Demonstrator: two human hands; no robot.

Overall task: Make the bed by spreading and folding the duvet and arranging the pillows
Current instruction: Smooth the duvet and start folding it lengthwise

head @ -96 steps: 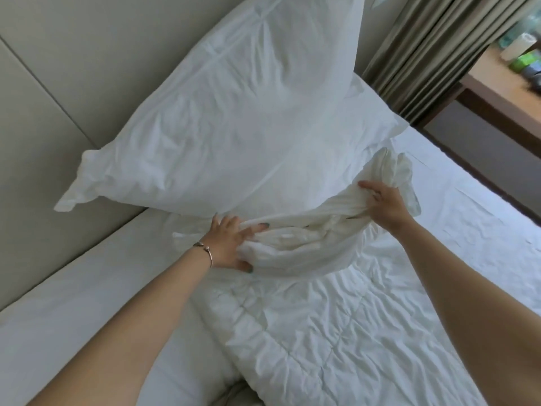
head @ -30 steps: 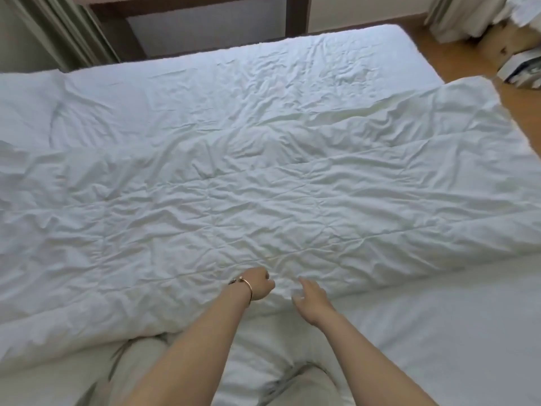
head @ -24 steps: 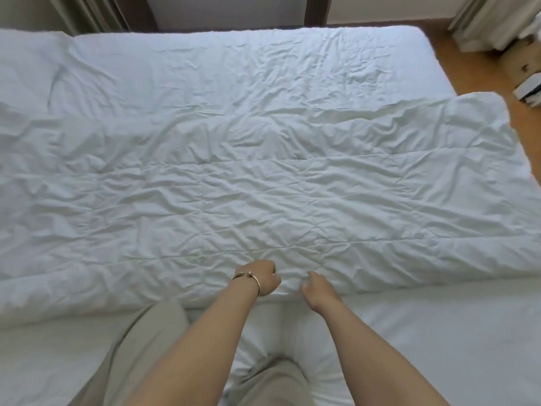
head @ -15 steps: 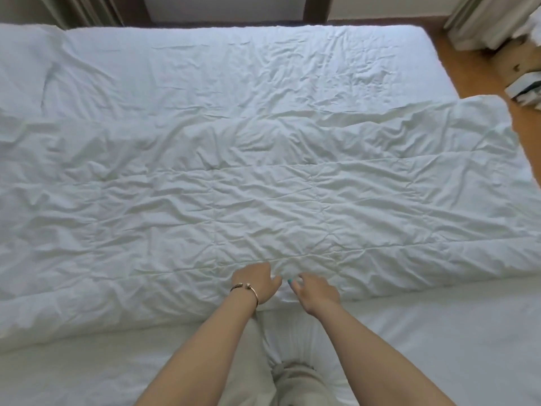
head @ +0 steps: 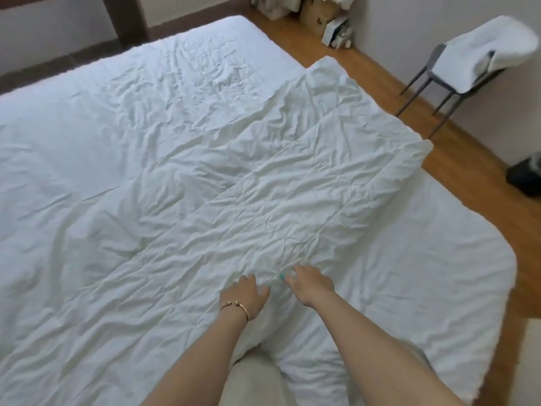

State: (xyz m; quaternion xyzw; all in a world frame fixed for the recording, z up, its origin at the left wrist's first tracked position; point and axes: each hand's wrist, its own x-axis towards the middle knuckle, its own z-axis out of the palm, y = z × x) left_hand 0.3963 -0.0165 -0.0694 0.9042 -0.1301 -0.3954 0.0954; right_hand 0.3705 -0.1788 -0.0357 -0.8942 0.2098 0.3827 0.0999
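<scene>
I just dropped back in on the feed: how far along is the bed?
Done: the duvet lies on the mattress as a folded, wrinkled band, one corner overhanging toward the floor. In hand: the left hand and right hand are at its near edge. Left: spreading and smoothing it; no pillows are in view.

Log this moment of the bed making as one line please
step: spreading duvet | left hand: on duvet near edge, grip unclear | right hand: on same edge, grip unclear | duvet: wrinkled, far corner overhangs bed | pillows: out of view
</scene>
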